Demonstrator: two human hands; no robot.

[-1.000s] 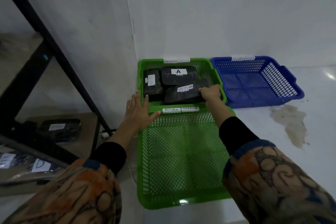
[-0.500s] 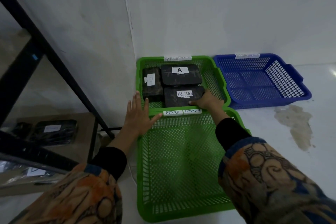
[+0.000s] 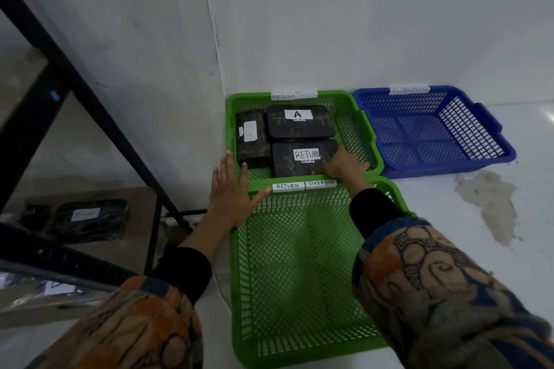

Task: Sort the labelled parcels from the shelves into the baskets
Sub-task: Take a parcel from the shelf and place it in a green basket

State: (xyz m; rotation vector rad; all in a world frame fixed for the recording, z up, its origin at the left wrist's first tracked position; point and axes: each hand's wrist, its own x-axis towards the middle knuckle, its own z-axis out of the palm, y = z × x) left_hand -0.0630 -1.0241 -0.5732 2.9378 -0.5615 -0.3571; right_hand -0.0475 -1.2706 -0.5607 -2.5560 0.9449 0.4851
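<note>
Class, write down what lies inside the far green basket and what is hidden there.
Three black parcels: the A parcel, the RETURN parcel and a sideways parcel. The right hand holds the RETURN parcel's near corner, covering it. Anything beneath them is hidden.

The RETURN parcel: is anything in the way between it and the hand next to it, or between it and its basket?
Nothing visible is in the way. The right hand touches the RETURN parcel at its near right corner, and the parcel lies inside the far green basket, just in front of the A parcel.
</note>
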